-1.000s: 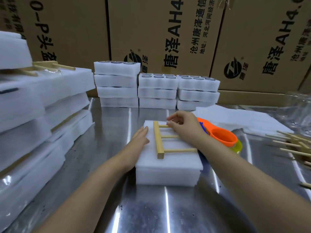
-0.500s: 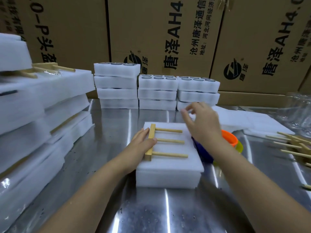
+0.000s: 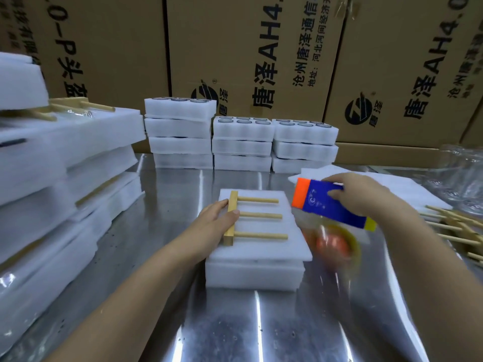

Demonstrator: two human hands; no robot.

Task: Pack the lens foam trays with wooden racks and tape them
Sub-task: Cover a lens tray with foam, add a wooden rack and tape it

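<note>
The right hand (image 3: 366, 197) has left the rack (image 3: 257, 216) and now has its fingers curled round the dispenser (image 3: 326, 205), lifted just right of the tray stack (image 3: 256, 273). The left hand (image 3: 213, 219), fingers nearly straight, presses the rack flat on the stack. Taping is likely next.

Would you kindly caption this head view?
Left hand steadies wooden rack on foam trays; right hand holds tape dispenser.

The left hand (image 3: 217, 218) is touching the wooden rack (image 3: 257, 215) on the foam tray (image 3: 261, 249). The right hand (image 3: 366, 197) is gripping a tape dispenser (image 3: 324, 205)
</note>
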